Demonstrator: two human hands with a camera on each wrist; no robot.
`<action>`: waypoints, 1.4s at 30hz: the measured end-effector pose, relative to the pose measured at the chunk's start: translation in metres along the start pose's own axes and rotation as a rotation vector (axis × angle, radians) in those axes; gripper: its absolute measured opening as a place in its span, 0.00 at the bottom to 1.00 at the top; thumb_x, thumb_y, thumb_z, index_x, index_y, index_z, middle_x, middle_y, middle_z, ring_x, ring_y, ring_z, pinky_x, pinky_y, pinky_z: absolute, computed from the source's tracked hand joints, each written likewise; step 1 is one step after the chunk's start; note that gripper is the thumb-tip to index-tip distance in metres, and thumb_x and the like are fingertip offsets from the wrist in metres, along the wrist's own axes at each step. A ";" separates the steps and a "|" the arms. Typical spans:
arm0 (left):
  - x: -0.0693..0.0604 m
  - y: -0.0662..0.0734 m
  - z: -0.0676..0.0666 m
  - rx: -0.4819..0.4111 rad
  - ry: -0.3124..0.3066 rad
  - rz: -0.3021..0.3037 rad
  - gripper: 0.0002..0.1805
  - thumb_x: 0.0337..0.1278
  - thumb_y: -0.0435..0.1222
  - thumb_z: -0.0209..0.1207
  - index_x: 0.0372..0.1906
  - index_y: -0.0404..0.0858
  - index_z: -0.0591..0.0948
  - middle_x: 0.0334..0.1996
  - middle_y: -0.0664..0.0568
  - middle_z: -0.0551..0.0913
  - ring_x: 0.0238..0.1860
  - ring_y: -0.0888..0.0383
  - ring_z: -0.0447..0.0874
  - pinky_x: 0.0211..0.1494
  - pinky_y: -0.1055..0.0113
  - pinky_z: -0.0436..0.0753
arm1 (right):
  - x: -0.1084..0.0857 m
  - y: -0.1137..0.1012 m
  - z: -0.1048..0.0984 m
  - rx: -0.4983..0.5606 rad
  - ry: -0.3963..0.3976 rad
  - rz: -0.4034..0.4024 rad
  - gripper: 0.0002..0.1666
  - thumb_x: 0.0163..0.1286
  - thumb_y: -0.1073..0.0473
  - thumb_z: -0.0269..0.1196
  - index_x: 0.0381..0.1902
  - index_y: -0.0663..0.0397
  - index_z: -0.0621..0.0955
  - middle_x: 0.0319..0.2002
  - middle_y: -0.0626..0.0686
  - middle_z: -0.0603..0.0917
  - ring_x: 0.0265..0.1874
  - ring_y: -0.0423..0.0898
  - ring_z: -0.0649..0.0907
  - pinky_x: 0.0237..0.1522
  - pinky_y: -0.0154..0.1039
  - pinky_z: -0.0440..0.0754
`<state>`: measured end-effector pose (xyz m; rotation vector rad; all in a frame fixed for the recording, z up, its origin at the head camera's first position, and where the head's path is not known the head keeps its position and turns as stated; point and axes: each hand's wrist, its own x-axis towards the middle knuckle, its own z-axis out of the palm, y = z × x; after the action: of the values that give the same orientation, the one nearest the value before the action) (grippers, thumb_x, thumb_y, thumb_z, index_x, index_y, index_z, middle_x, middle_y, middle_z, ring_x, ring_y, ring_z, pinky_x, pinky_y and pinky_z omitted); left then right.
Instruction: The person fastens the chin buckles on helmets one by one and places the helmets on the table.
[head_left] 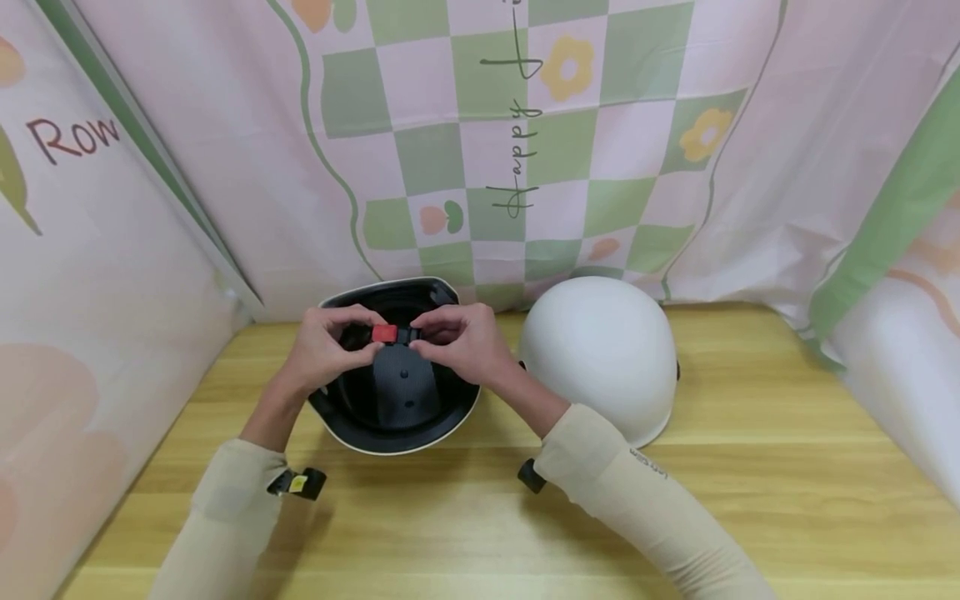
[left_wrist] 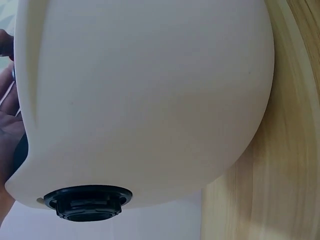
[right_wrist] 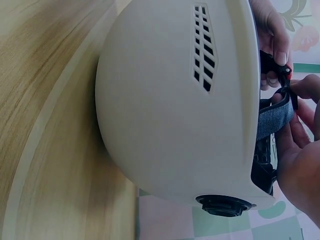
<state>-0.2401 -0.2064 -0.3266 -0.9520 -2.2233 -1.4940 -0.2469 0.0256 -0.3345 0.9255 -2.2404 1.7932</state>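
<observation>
An upturned white helmet [head_left: 352, 437] lies on the table, its black lining facing up; in both wrist views its white shell [left_wrist: 150, 100] fills much of the picture. Above the opening, the left hand [head_left: 327, 342] pinches the red part of a chin strap buckle [head_left: 385, 333]. From the other side the right hand [head_left: 468, 340] pinches the black end of that buckle. The two parts meet; whether they are latched I cannot tell. In the right wrist view a grey-black strap [right_wrist: 276, 120] runs beside the right fingers, and a black round knob [right_wrist: 223, 205] sits on the shell.
A second white helmet [head_left: 600, 358] stands dome up to the right, close to the right forearm. The wooden table [head_left: 787, 467] ends at a patterned curtain [head_left: 517, 150] behind and a printed cloth wall [head_left: 112, 317] on the left.
</observation>
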 end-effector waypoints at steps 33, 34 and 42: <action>0.001 -0.005 -0.002 -0.061 -0.010 -0.009 0.10 0.42 0.16 0.65 0.35 0.24 0.85 0.32 0.61 0.87 0.36 0.62 0.82 0.46 0.75 0.81 | 0.002 0.002 0.004 0.009 0.026 -0.009 0.12 0.55 0.66 0.74 0.39 0.64 0.89 0.34 0.62 0.90 0.31 0.43 0.88 0.36 0.34 0.88; 0.001 -0.005 -0.002 -0.061 -0.009 -0.009 0.10 0.42 0.16 0.65 0.35 0.24 0.85 0.32 0.62 0.87 0.36 0.62 0.82 0.46 0.75 0.81 | 0.002 0.002 0.004 0.011 0.026 -0.009 0.12 0.56 0.67 0.74 0.39 0.64 0.88 0.35 0.62 0.90 0.31 0.43 0.88 0.37 0.34 0.88; 0.002 -0.004 -0.001 -0.061 -0.011 -0.002 0.10 0.41 0.16 0.65 0.34 0.24 0.85 0.32 0.62 0.87 0.35 0.63 0.82 0.46 0.75 0.81 | 0.002 0.002 0.003 0.022 0.021 -0.011 0.12 0.55 0.67 0.74 0.39 0.65 0.88 0.35 0.63 0.89 0.30 0.39 0.87 0.37 0.34 0.88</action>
<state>-0.2440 -0.2078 -0.3279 -0.9789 -2.1986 -1.5696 -0.2488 0.0221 -0.3363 0.9167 -2.2023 1.8181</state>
